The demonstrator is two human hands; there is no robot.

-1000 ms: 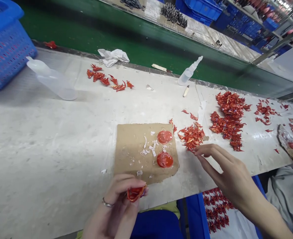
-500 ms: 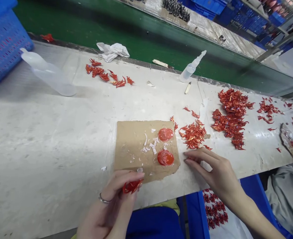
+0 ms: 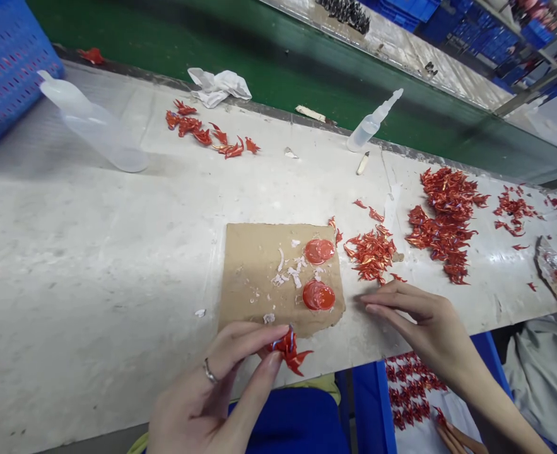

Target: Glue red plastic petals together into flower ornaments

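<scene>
Between the thumb and forefinger of my left hand (image 3: 231,378) is a red spiky plastic piece (image 3: 291,350) with blue marks and pointed tips, held above the table's front edge. My right hand (image 3: 415,315) has its thumb and fingers pinched together beside the pile of small red pointed parts (image 3: 371,253); whatever is in the pinch is too small or hidden to make out. Between the hands lies a cardboard sheet (image 3: 245,271) bearing two glossy red puddles, the nearer one (image 3: 318,295) and the farther one (image 3: 319,251), and white scraps (image 3: 294,275).
A larger heap of red spiky pieces (image 3: 443,221) lies to the right. Two plastic bottles, one large (image 3: 101,129) and one small (image 3: 368,129), are toward the back. Another person's hand (image 3: 458,436) reaches into the blue crate (image 3: 370,410) of red pieces below. A blue basket (image 3: 8,69) stands far left.
My left hand has turned and moved rightward, bringing the red piece out at the fingertips. My right hand stays pinched near the pile. Another person's hand has appeared over the crate.
</scene>
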